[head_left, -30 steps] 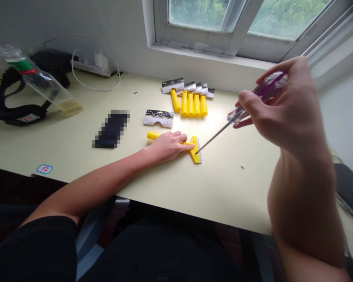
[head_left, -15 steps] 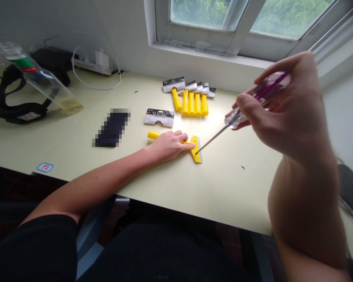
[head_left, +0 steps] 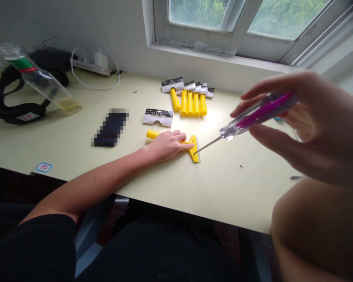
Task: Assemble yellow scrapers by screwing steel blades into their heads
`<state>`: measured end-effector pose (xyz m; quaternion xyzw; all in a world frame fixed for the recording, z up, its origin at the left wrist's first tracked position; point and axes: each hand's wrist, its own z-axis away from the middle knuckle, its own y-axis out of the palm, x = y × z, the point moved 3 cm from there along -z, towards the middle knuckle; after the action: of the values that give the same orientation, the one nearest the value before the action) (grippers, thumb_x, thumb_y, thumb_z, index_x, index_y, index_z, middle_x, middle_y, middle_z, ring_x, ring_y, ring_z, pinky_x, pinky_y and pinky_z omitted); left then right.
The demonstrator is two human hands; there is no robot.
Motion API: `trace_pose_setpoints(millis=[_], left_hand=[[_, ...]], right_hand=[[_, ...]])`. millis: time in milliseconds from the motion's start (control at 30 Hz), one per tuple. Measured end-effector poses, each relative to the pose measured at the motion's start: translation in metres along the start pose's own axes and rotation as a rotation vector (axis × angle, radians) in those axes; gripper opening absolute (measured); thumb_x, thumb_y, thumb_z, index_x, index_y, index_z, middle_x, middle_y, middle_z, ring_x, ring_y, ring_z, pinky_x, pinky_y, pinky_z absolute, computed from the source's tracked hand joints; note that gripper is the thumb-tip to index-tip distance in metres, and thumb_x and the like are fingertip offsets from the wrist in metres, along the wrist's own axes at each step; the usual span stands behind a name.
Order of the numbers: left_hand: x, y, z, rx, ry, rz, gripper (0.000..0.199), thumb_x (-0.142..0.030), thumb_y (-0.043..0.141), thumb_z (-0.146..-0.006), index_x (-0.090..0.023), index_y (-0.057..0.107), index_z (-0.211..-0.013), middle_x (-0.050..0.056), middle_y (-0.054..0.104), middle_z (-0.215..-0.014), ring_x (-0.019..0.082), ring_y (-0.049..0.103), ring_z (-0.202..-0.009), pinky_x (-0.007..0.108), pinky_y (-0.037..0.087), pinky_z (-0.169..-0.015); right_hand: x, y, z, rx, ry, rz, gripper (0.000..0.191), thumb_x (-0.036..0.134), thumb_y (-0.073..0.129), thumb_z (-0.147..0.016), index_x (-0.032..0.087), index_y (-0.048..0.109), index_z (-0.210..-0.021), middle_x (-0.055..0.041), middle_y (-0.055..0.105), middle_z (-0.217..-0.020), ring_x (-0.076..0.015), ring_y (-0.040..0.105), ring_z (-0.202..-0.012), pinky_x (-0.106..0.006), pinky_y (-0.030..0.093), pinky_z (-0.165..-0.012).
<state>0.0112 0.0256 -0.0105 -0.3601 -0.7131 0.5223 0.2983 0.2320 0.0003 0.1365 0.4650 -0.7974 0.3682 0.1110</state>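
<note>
While the left hand (head_left: pixel 167 145) pins the yellow scraper (head_left: pixel 195 145) to the counter (head_left: pixel 214 188), grip closed on its handle and index finger on the head, the right hand (head_left: pixel 326 113) has the screwdriver (head_left: pixel 259 111) — loose grip, fingers spread about the handle. Tip meets the head near the blade (head_left: pixel 198 150); too small to tell whether it's seated. Looks like screw work: I'd bring the shaft more upright, press down before each twist, use short turns, hold the left fingertip off the sharp edge. Scraper lies well in from the counter's front edge, so little risk of a drop. Most room is right and nearer — but a small metal piece (head_left: pixel 241 166) sits there, easily brushed off by the right forearm. Behind: 1 card (head_left: pixel 158 117) and 5 yellow handles (head_left: pixel 190 103), well apart from the tip.
</note>
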Motion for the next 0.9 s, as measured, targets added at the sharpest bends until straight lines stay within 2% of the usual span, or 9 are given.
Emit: trace_pose_setpoints(millis=[167, 300, 433, 533, 600, 700, 800, 900], left_hand=[[0.000, 0.000, 0.000, 0.006, -0.002, -0.001, 0.033, -0.023, 0.045, -0.100, -0.031, 0.063, -0.126, 0.006, 0.063, -0.102, 0.018, 0.054, -0.089, 0.029, 0.040, -0.071], [0.000, 0.000, 0.000, 0.002, 0.000, 0.004, 0.033, -0.024, 0.044, -0.100, -0.031, 0.064, -0.126, 0.007, 0.063, -0.102, 0.018, 0.054, -0.088, 0.030, 0.040, -0.072], [0.001, 0.001, 0.000, -0.003, 0.006, 0.001, 0.033, -0.024, 0.044, -0.100, -0.030, 0.063, -0.126, 0.007, 0.062, -0.102, 0.018, 0.054, -0.087, 0.030, 0.041, -0.072], [0.001, 0.002, 0.000, -0.008, 0.008, 0.001, 0.033, -0.024, 0.044, -0.100, -0.030, 0.063, -0.126, 0.008, 0.062, -0.102, 0.018, 0.053, -0.087, 0.030, 0.041, -0.073], [0.000, 0.002, 0.001, -0.008, 0.008, -0.003, 0.034, -0.023, 0.044, -0.100, -0.030, 0.063, -0.127, 0.008, 0.062, -0.102, 0.018, 0.053, -0.087, 0.030, 0.041, -0.072], [0.000, 0.001, 0.001, -0.005, 0.005, -0.005, 0.034, -0.022, 0.044, -0.100, -0.031, 0.062, -0.127, 0.007, 0.062, -0.102, 0.017, 0.053, -0.087, 0.029, 0.040, -0.072], [0.000, 0.001, 0.001, -0.002, 0.002, -0.003, 0.034, -0.022, 0.044, -0.100, -0.031, 0.062, -0.127, 0.007, 0.062, -0.103, 0.017, 0.053, -0.087, 0.029, 0.040, -0.072], [0.000, 0.000, 0.001, -0.004, 0.004, -0.002, 0.034, -0.022, 0.043, -0.100, -0.031, 0.062, -0.127, 0.007, 0.062, -0.102, 0.017, 0.053, -0.087, 0.029, 0.040, -0.072]], right_hand=[[0.020, 0.007, -0.008, 0.012, -0.050, -0.121, 0.037, 0.049, 0.063, -0.087, 0.038, 0.057, -0.122, 0.0001, 0.066, -0.122, -0.0235, 0.070, -0.100, -0.042, 0.065, -0.074], [0.035, 0.013, -0.013, 0.084, -0.092, -0.103, 0.030, 0.029, 0.066, -0.087, 0.039, 0.067, -0.116, 0.0019, 0.070, -0.108, -0.0220, 0.069, -0.098, -0.042, 0.065, -0.084], [0.037, 0.011, -0.016, 0.035, -0.115, 0.001, 0.035, 0.027, 0.072, -0.082, 0.042, 0.071, -0.113, 0.0000, 0.068, -0.106, -0.0217, 0.068, -0.092, -0.039, 0.066, -0.078], [0.035, 0.013, -0.015, 0.112, -0.147, -0.073, 0.042, 0.025, 0.072, -0.082, 0.044, 0.067, -0.119, 0.0027, 0.070, -0.109, -0.0233, 0.069, -0.098, -0.043, 0.064, -0.089], [0.035, 0.015, -0.014, 0.098, -0.162, -0.083, 0.042, 0.024, 0.069, -0.084, 0.043, 0.067, -0.121, 0.0042, 0.071, -0.111, -0.0239, 0.069, -0.100, -0.045, 0.062, -0.093], [0.036, 0.012, -0.014, -0.066, -0.171, 0.006, 0.038, 0.024, 0.075, -0.078, 0.040, 0.072, -0.113, 0.0018, 0.071, -0.104, -0.0225, 0.070, -0.090, -0.041, 0.065, -0.081], [0.037, 0.013, -0.015, -0.017, -0.149, -0.011, 0.034, 0.019, 0.070, -0.082, 0.038, 0.073, -0.111, 0.0017, 0.071, -0.102, -0.0205, 0.069, -0.091, -0.039, 0.063, -0.084], [0.034, 0.014, -0.017, 0.009, -0.162, -0.012, 0.031, 0.018, 0.063, -0.086, 0.030, 0.072, -0.113, -0.0013, 0.073, -0.103, -0.0205, 0.070, -0.091, -0.041, 0.061, -0.086]])
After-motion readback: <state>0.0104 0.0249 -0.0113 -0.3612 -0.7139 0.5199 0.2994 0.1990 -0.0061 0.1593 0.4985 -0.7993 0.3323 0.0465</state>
